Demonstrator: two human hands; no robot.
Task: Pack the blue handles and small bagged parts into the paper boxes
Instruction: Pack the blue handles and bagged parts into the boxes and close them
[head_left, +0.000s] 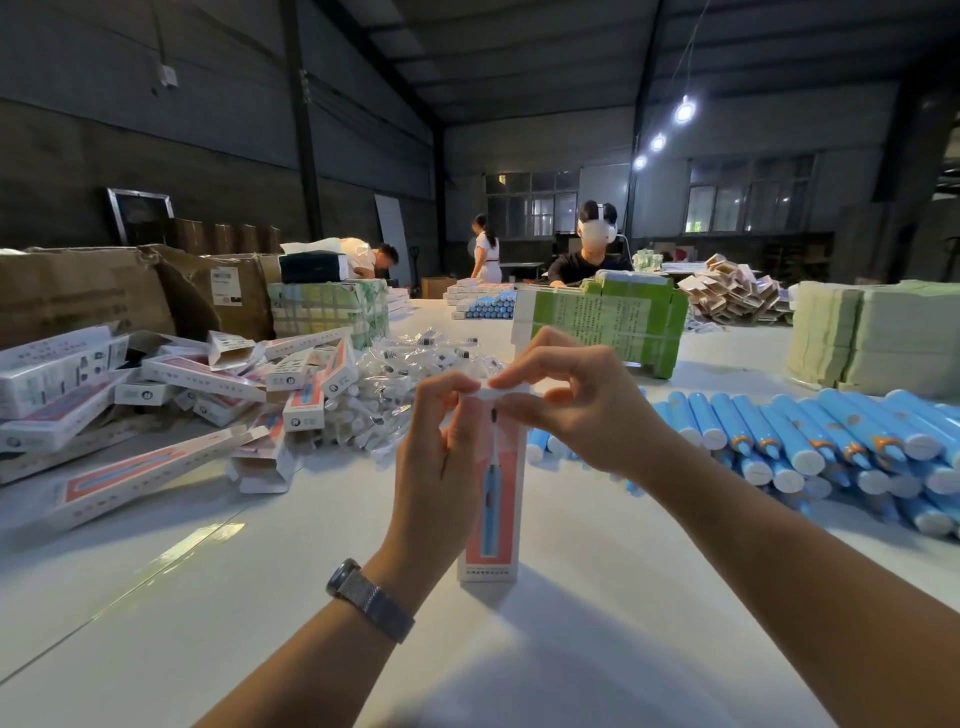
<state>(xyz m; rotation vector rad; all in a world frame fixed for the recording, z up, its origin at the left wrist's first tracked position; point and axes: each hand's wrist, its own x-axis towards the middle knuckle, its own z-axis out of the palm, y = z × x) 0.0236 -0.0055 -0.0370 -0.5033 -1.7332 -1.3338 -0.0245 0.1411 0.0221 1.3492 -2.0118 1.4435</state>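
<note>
A tall, slim paper box (491, 499), printed with a coral panel and a blue toothbrush picture, is stood upright on the smooth white bench (571, 649). Its white top flap is pinched from both sides: the left hand (441, 441) is wrapped along the box's upper side with thumb and forefinger curled onto the flap, while the right hand (576, 400) is arched above, fingertips nipping the flap's other end. A metal-mesh wristwatch (371, 600) is worn on the left wrist. Glossy cylindrical blue handles (810, 441) are heaped at right; crinkled clear bagged parts (410, 374) and filled boxes (156, 395) are piled at left.
</note>
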